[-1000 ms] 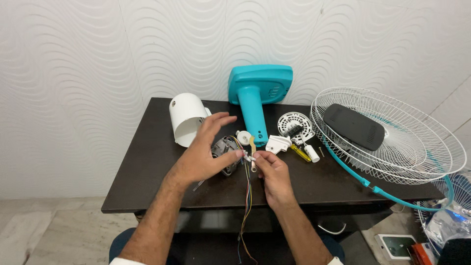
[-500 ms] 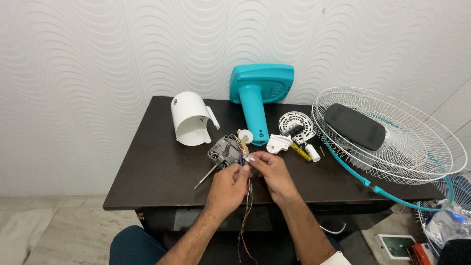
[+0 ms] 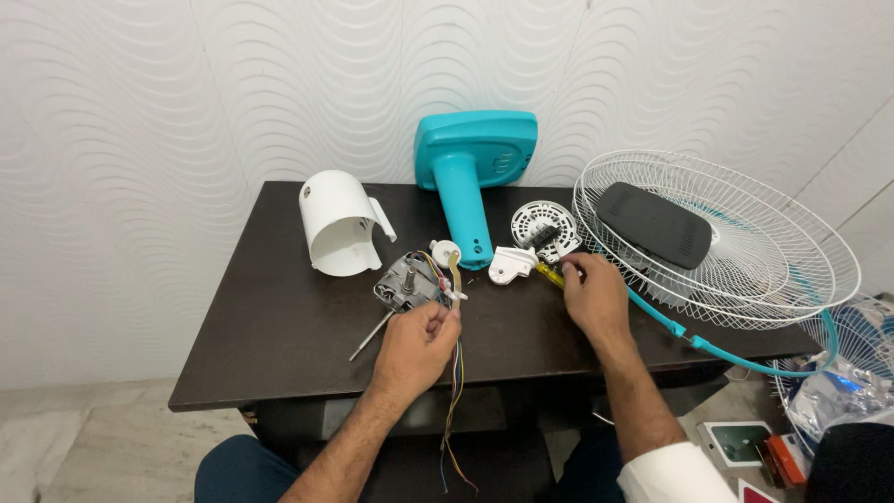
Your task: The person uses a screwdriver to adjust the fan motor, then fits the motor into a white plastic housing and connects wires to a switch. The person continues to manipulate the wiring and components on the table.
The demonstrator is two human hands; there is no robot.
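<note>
Wires [image 3: 454, 373] in several colours hang over the near tabletop [image 3: 279, 326] edge, pinched in the left hand [image 3: 419, 345] beside the bare fan motor [image 3: 408, 284]. The right hand [image 3: 591, 293] closes on a yellow-handled screwdriver [image 3: 551, 273]. Farther back lie the white motor cover [image 3: 340, 224], teal stand base [image 3: 475, 163] and wire guard [image 3: 736, 242]: the fan looks fully stripped, with reassembly not begun.

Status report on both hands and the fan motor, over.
Left hand pinching wires by fan motor. Right hand on yellow screwdriver. White bracket lies between.
</note>
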